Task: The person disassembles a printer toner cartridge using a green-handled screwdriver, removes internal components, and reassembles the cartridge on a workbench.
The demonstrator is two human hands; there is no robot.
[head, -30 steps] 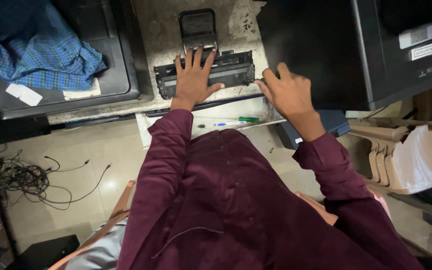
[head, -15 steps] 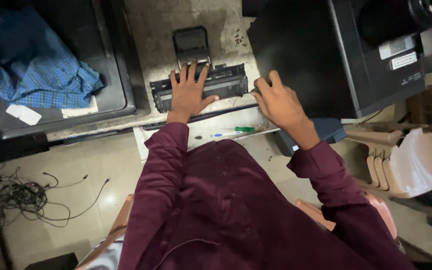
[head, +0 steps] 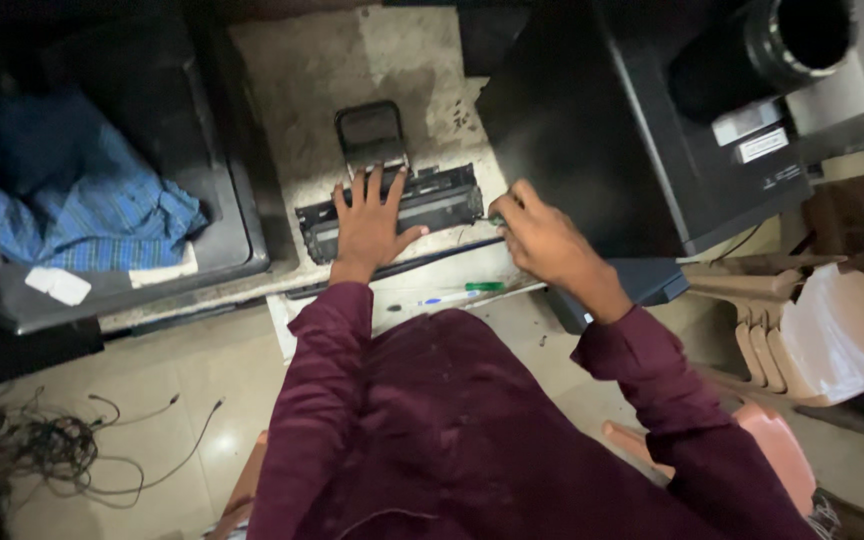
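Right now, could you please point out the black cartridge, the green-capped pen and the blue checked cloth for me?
black cartridge (head: pixel 442 200): head view, on its bare top right of the left hand.
green-capped pen (head: pixel 484 287): head view, on its green cap.
blue checked cloth (head: pixel 102 215): head view, on the middle of its folds.

One black toner cartridge (head: pixel 392 212) under the left hand (head: pixel 367 222), one green-capped pen (head: pixel 462 291) below the hands, one blue checked cloth (head: pixel 72 205) far left, two printers (head: pixel 642 130).

Cartridge (head: pixel 392 212) lies between cloth (head: pixel 72 205) leftward and printer (head: pixel 642 130) rightward.
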